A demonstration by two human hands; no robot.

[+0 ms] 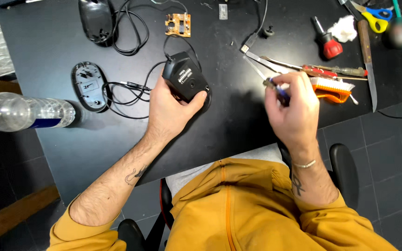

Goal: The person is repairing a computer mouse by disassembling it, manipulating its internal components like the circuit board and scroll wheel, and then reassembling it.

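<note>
Centrally, a black computer mouse (185, 77) lies upside down near the middle of a matte black tabletop (47, 42), its smooth rounded plastic underside facing up. The left hand (169, 109) grips it from below, thumb and fingers wrapped around its sides. A thin black cable (131, 90) runs from the mouse in loose loops to the left.

The right hand (293, 108) is raised just right of the mouse, fingers pinched around a small screwdriver (275, 87) with a bluish handle and a dull metal tip pointing up and left.

Left of the cable lies an oval black mouse base (89, 86), open side up. Above it rests a glossy black mouse shell (96, 19) beside another coil of cable. A small tan circuit board (178, 24) sits above the held mouse.

Right of the raised hand are an orange-handled brush (333, 88) with white bristles, slim metal tweezers (257, 62), a red-handled screwdriver (326, 41), a wooden-handled knife (366, 51), crumpled white tissue (344, 28) and scissors (373, 15) with yellow and blue handles.

A clear plastic bottle (29, 111) lies on its side at the tabletop's left edge. The person wears a mustard-yellow top with sleeves pushed up, seated on a black chair over dark grey floor tiles (387, 139).
</note>
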